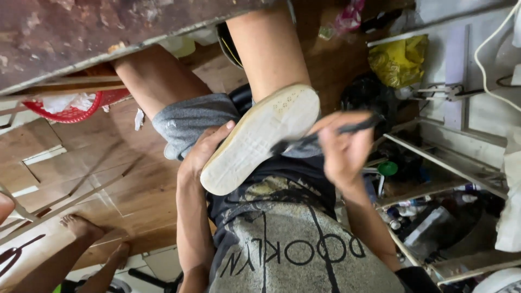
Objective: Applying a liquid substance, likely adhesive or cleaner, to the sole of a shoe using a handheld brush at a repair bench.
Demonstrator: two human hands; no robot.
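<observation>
**Working the Heel End of a Shoe Sole with a Thin Tool**

**Position.** The white shoe (260, 138) lies sole-up across the lap, between the two hands and resting against the grey shorts (190, 122).

**Left hand.** The left hand (205, 151) is closed around the toe half of the shoe. The thumb lies along the sole's edge and the fingers are hidden underneath.

**Right hand.** The right hand (343, 149) pinches a thin dark tool (325, 134). Its tip meets the sole at the end nearest this hand. The hand and tool are blurred, so what kind of tool it is cannot be told.

**Recommended technique (judgement).**
1. Press the shoe firmly against the thigh so the sole does not rock under the tool.
2. Grip the tool close to its tip, which gives better control.
3. Use short strokes directed away from the left thumb.
4. Rotate the shoe with the left hand rather than bending the right wrist sharply.

**Surroundings.** A cluttered shelf rack (434, 157) stands just beyond the right hand. Another person's bare foot (81, 225) rests on the floor, well apart from the left hand.
</observation>
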